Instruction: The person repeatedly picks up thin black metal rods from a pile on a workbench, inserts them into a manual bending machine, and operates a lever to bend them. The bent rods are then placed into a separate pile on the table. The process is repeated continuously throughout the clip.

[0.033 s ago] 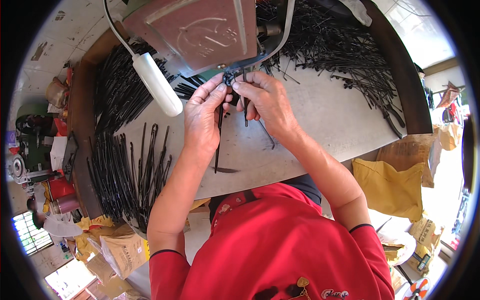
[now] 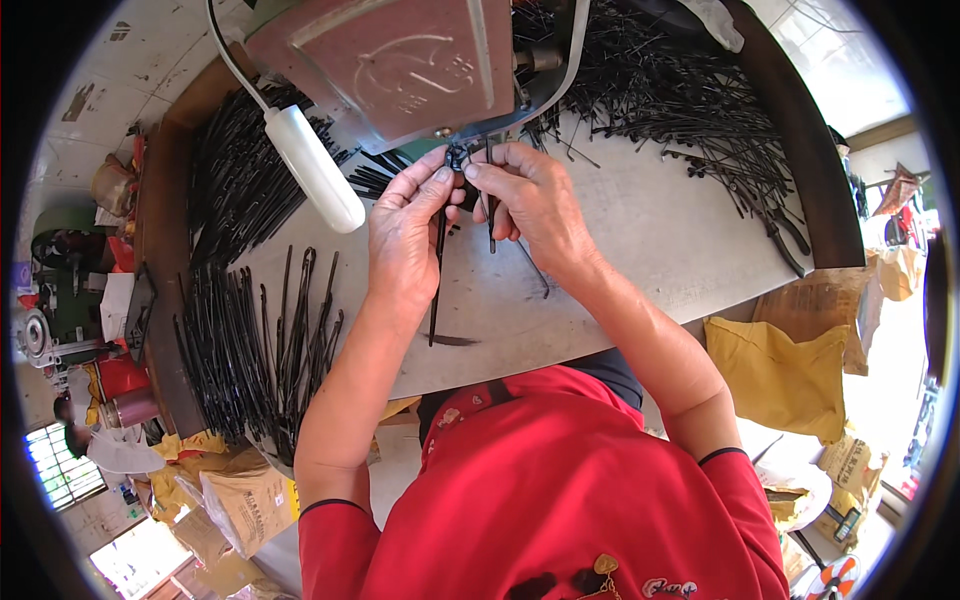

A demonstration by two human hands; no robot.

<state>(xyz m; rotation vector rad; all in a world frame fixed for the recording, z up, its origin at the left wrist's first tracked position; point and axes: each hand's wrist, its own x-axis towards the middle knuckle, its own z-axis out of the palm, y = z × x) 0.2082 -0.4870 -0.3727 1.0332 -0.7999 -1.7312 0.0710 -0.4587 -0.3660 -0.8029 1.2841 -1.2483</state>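
Note:
My left hand [image 2: 400, 235] pinches the upper end of a long black rod [image 2: 435, 300], which hangs down past my palm toward the front edge of the metal table. Close beside it, my right hand [image 2: 540, 210] is closed on a shorter-looking thin black rod [image 2: 491, 232]. Between my fingertips, the rods' small dark end parts [image 2: 455, 158] meet right under the head of a reddish-brown machine [image 2: 400, 75]. How the ends fit together there is too small and partly covered by fingers to make out.
Bundles of black rods [image 2: 240, 350] lie at the left, and a tangle of thinner rods [image 2: 650, 80] covers the far right. Pliers [image 2: 775, 225] rest by the right rim. A white lamp [image 2: 315, 170] hangs near my left hand. A yellow bag [image 2: 780, 375] is beyond the table's right front.

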